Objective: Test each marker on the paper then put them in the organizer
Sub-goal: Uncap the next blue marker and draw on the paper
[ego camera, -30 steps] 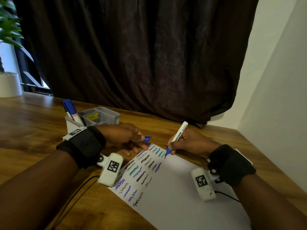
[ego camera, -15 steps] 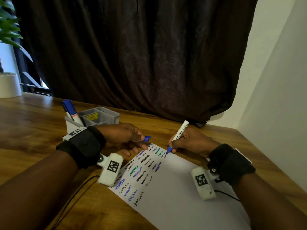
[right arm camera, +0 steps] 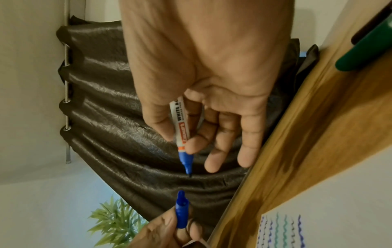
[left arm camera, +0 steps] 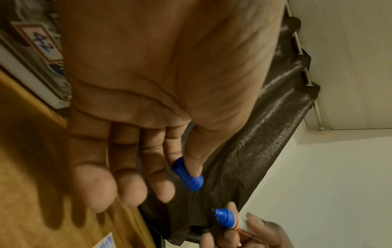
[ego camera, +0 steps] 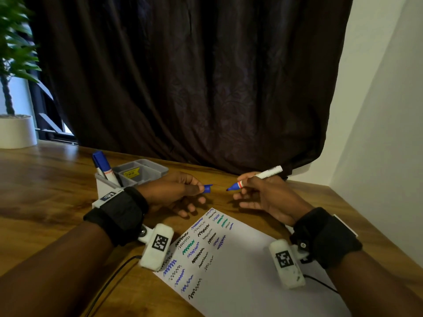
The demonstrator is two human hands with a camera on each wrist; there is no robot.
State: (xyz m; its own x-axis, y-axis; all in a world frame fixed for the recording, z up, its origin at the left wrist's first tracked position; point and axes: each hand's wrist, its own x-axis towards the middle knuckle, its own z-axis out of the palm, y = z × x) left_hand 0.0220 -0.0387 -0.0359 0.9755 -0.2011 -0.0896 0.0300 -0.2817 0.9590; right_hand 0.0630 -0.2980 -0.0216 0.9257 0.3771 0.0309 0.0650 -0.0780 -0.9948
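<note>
My right hand point(ego camera: 258, 193) holds an uncapped blue whiteboard marker point(ego camera: 258, 178) between thumb and fingers, its tip pointing left above the table; the marker point(right arm camera: 182, 134) also shows in the right wrist view. My left hand point(ego camera: 178, 191) pinches the blue cap point(ego camera: 207, 188) between thumb and forefinger, a short gap from the marker's tip. In the left wrist view the cap point(left arm camera: 187, 174) points toward the marker's tip point(left arm camera: 222, 216). The white paper point(ego camera: 240, 271) with several squiggle rows lies below both hands. The grey organizer point(ego camera: 139, 172) stands behind my left wrist with a blue-capped marker point(ego camera: 103, 164) in it.
A dark curtain point(ego camera: 183, 76) hangs behind the wooden table point(ego camera: 45, 191). A potted plant point(ego camera: 13, 131) stands at the far left. A green marker point(right arm camera: 364, 52) lies on the table near my right wrist. White walls close the right side.
My right hand has lifted the marker off the paper and turned its tip left toward the cap. The left hand has kept hold of the cap.
</note>
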